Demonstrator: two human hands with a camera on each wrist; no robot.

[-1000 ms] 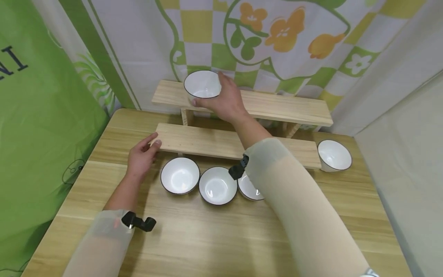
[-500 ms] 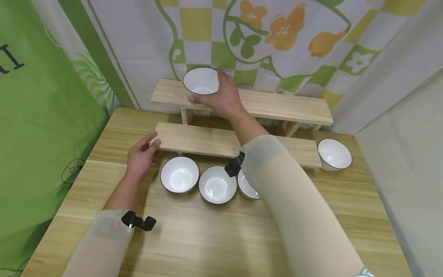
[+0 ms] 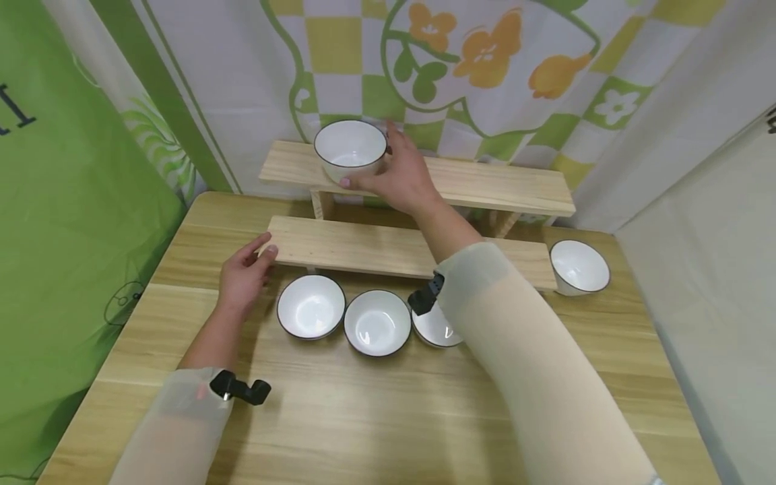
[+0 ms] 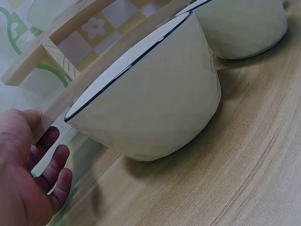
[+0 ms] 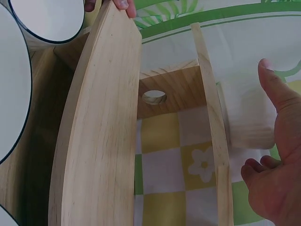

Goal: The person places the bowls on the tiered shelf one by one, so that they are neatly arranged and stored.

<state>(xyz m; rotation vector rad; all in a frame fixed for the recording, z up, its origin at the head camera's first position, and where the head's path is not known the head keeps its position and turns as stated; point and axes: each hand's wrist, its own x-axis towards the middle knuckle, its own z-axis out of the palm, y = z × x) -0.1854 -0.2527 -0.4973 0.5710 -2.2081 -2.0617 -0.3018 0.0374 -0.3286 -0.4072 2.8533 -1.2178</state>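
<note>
A white bowl [image 3: 349, 145] with a dark rim stands near the left end of the upper board [image 3: 497, 183] of a two-step wooden stand. Around its right side is my right hand [image 3: 401, 172], thumb by the near wall and fingers behind. The right wrist view shows this hand [image 5: 280, 160] spread, with a gap between it and the bowl [image 5: 247, 115]. My left hand [image 3: 241, 277] holds the left end of the lower board [image 3: 345, 244], thumb above. In the left wrist view, other fingers of the left hand [image 4: 21, 160] curl under that end.
In front of the stand, a left bowl [image 3: 311, 308], a middle bowl [image 3: 377, 325] and a right bowl [image 3: 433, 327] sit in a row on the wooden table [image 3: 339, 417]. My right sleeve partly covers the right one. Another bowl [image 3: 578, 266] leans by the stand's right end.
My right hand's grip on the upper bowl has loosened; its fingers have come away from the rim toward the right. The left hand stays at the lower board's end.
</note>
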